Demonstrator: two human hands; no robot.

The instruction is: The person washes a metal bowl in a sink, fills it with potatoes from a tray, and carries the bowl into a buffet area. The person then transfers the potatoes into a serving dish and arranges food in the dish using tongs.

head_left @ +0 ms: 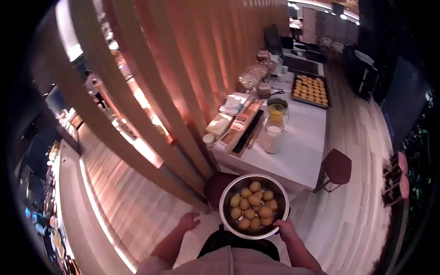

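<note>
A steel mixing bowl (224, 220) is in front of my body, holding several round, light-brown pieces (253, 200) that look like potatoes. My right hand (285, 229) grips the bowl's rim at its near right side, thumb over the edge. To the left of the bowl, my left hand (189, 222) is apart from it, with its fingers spread and nothing in them. The bowl is off the table, just short of the table's near end.
On the white table (300, 137) stand a glass jug (272, 137), a yellow-filled container (276, 112), boxes (240, 121) and a dark tray of yellow rounds (311, 90). A stool (336, 167) stands at right. Wooden slats (160, 82) rise at left.
</note>
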